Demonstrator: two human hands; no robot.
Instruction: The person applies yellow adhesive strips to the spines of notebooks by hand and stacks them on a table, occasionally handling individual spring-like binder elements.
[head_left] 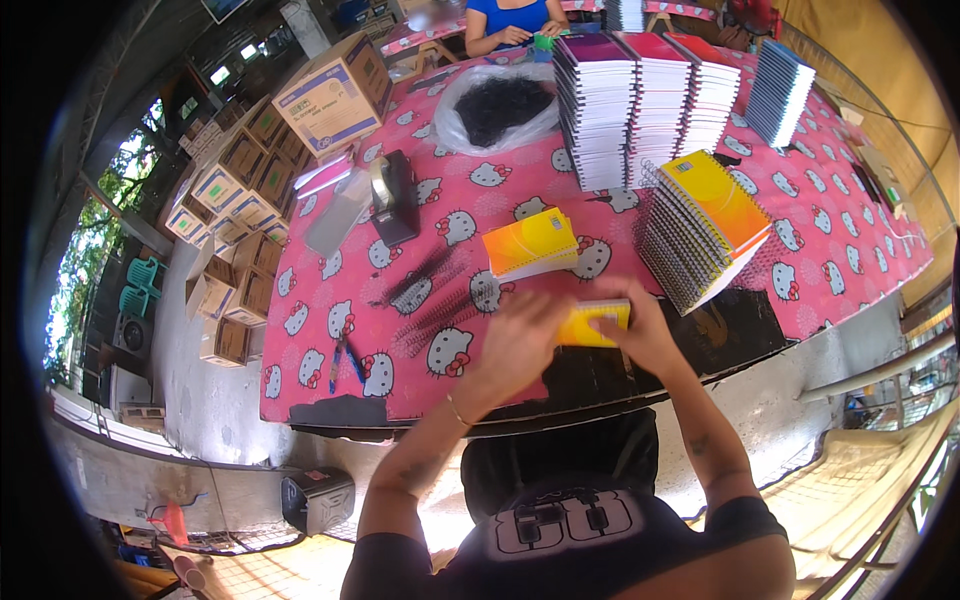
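At the near edge of the table, my right hand (645, 335) grips a small yellow notebook (590, 328), its thumb lying on the cover. My left hand (522, 335) is at the notebook's left end; its fingers are smeared by motion, so what they hold does not show. Just beyond lies a short stack of yellow-and-orange notebooks (530, 245) with no coil visible. Loose black spiral coils (440, 310) are spread to the left of my left hand. On the right stands a stack of coil-bound yellow-and-orange notebooks (705, 220).
Pliers (347, 362) lie at the table's near left. Behind are a tape dispenser (392, 200), a plastic bag of black coils (495, 108), tall notebook stacks (640, 115) and a carton (335, 95). A co-worker (515, 22) sits across the pink tablecloth (490, 175).
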